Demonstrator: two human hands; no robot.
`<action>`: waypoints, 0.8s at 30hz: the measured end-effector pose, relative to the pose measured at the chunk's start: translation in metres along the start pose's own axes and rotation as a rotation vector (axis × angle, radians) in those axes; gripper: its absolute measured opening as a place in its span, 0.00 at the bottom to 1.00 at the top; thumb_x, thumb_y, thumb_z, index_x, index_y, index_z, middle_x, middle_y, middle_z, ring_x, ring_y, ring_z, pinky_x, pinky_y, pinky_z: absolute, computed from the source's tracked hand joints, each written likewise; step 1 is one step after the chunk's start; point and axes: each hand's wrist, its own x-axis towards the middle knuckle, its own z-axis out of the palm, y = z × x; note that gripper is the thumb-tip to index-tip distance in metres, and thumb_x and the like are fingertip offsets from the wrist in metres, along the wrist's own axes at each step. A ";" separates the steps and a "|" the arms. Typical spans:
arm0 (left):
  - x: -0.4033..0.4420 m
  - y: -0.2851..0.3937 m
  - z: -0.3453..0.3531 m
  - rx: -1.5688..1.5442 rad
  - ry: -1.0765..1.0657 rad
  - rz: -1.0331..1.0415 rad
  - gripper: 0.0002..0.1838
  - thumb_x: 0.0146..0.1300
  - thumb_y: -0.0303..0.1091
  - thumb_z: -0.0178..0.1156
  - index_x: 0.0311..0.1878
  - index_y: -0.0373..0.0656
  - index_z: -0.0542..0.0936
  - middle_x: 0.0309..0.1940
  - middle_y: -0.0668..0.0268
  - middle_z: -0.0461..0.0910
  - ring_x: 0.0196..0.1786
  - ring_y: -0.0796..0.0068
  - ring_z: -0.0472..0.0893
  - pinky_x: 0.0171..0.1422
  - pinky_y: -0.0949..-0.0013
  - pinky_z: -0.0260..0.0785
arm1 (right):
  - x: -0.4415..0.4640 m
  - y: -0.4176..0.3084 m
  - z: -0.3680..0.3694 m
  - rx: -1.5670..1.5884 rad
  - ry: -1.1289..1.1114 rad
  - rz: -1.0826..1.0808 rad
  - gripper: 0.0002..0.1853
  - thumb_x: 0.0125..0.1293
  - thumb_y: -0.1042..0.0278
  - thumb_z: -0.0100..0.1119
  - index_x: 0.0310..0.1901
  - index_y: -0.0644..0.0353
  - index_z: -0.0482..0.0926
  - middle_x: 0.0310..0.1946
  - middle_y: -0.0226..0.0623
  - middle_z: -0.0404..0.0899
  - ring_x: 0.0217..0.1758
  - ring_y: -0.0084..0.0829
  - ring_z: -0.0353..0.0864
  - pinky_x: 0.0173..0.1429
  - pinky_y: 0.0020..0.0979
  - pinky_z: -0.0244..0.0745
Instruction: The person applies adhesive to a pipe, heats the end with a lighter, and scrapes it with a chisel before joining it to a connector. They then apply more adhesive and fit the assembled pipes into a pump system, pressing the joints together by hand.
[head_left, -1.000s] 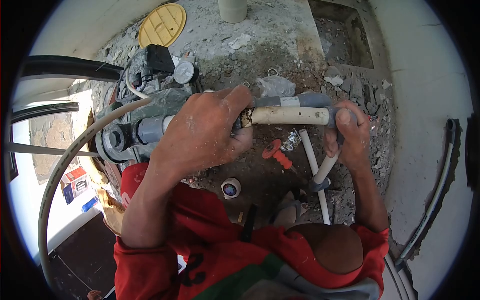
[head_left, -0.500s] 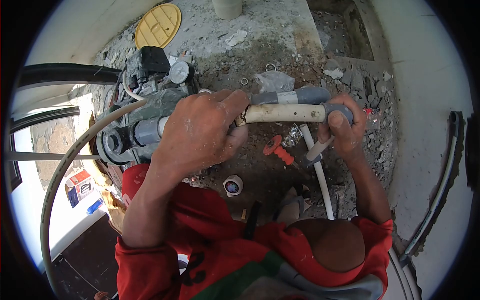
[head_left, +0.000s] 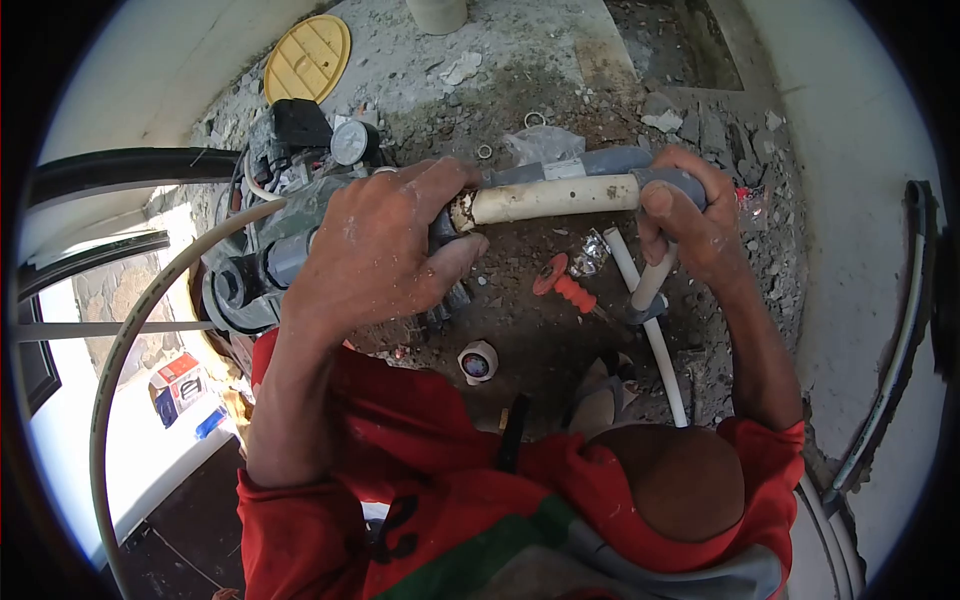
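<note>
My left hand is closed around a grey pipe fitting at the left end of a white PVC pipe. Brown residue marks that end of the pipe. My right hand grips the grey elbow on the pipe's other end, thumb across its front. From the elbow a short pale pipe runs down to another grey fitting. Just behind the white pipe lies a thicker grey pipe. Left of my left hand stands a pump, partly hidden, with a pressure gauge.
On the rubble floor lie an orange-handled tool, a long thin white pipe and a white round fitting. A yellow lid is at the back. A beige hose arches along the left. Walls stand on both sides.
The white pipe now slopes up more to the right, and more of its stained left end shows. My left hand has shifted left, my right hand slightly right. The view has shifted a little.
</note>
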 end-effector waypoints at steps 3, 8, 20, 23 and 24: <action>0.001 -0.004 -0.003 -0.158 -0.045 -0.022 0.14 0.53 0.32 0.66 0.42 0.38 0.80 0.31 0.56 0.81 0.34 0.53 0.81 0.39 0.59 0.71 | 0.002 -0.002 -0.001 -0.043 -0.007 0.016 0.22 0.64 0.46 0.64 0.32 0.61 0.74 0.15 0.30 0.73 0.14 0.20 0.72 0.18 0.25 0.66; 0.002 0.005 -0.005 0.008 -0.136 -0.129 0.13 0.54 0.32 0.65 0.42 0.39 0.80 0.29 0.56 0.80 0.32 0.58 0.81 0.38 0.61 0.71 | 0.002 -0.004 -0.001 0.003 -0.014 0.056 0.23 0.63 0.46 0.66 0.32 0.62 0.78 0.16 0.28 0.74 0.14 0.17 0.72 0.17 0.22 0.65; -0.006 0.002 0.007 0.076 0.103 0.127 0.19 0.54 0.30 0.71 0.48 0.36 0.79 0.40 0.53 0.82 0.40 0.54 0.83 0.44 0.60 0.75 | 0.000 -0.008 0.005 -0.138 0.079 -0.358 0.22 0.68 0.48 0.62 0.46 0.62 0.78 0.24 0.29 0.74 0.20 0.16 0.73 0.24 0.21 0.70; -0.007 0.000 0.007 0.120 0.121 0.146 0.19 0.53 0.29 0.71 0.48 0.36 0.79 0.39 0.53 0.82 0.38 0.54 0.83 0.42 0.60 0.75 | -0.002 -0.012 -0.002 -0.117 -0.019 -0.179 0.22 0.68 0.47 0.61 0.46 0.62 0.78 0.22 0.29 0.73 0.18 0.16 0.72 0.22 0.21 0.69; -0.009 0.000 0.007 0.133 0.124 0.147 0.19 0.53 0.29 0.71 0.48 0.35 0.79 0.38 0.53 0.82 0.38 0.55 0.83 0.42 0.60 0.75 | -0.001 -0.012 -0.002 -0.103 -0.029 -0.158 0.22 0.69 0.48 0.61 0.46 0.62 0.78 0.22 0.29 0.73 0.17 0.17 0.71 0.22 0.21 0.68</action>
